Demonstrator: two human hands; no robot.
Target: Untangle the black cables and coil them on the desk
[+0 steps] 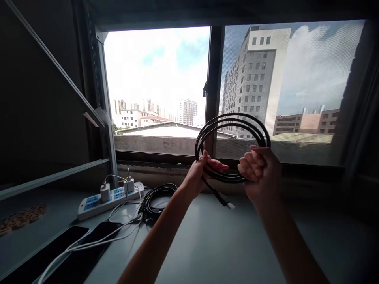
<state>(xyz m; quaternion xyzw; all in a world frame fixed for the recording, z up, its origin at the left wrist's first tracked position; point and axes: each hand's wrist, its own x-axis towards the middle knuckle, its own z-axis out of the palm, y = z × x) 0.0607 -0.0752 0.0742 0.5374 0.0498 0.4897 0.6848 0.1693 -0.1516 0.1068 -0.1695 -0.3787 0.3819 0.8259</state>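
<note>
A black cable [233, 120] is wound in several loops and held up in front of the window. My left hand [201, 171] grips the left side of the coil, thumb up against the loops and the other fingers reaching inside. From beneath that hand one cable end hangs down, with a black and silver connector [223, 200] at its tip. My right hand [260, 169] is closed around the right side of the coil, its fingers curled inward. The right palm and the cable within it are hidden.
A white power strip [111, 201] with two plugged-in chargers stands at the left of the table [204, 244]. Beside it lie another black cable coil [158, 197], white cables [103, 244] and two dark flat devices [56, 244]. A metal shelf frame [108, 98] rises at the left.
</note>
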